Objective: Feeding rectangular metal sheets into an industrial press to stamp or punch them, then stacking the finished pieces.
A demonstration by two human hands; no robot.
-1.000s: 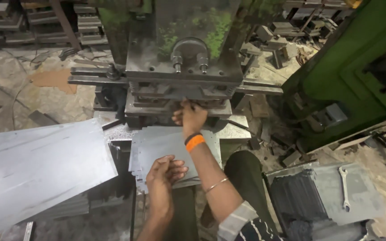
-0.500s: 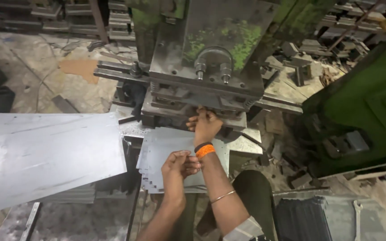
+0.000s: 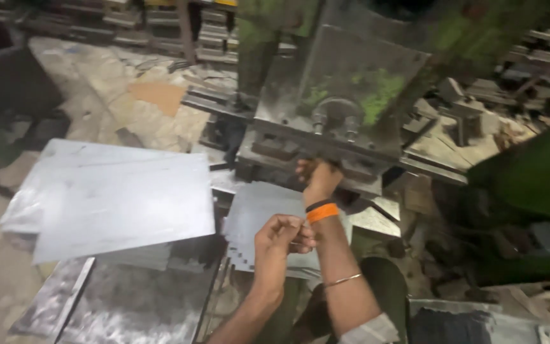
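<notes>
1. Head view: right hand [image 3: 316, 175] reaches up to the front edge of the grey-green press machine [image 3: 345, 95], fingers curled at the die area; whether it grips anything cannot be told.
2. Orange band [image 3: 322, 212] and black band on the right wrist, thin bangle [image 3: 342, 279] lower on the forearm.
3. Left hand [image 3: 278, 239] closed, fingers pinching the near edge of the small sheet stack [image 3: 256, 213], just beside the right wrist.
4. Small sheet stack lies on the worktop below the press, edges stepped.
5. Large grey metal sheets [image 3: 116, 200] piled left, well apart from both hands.
6. Brown flat patch [image 3: 157, 97] on the floor, upper left; blurred.
</notes>
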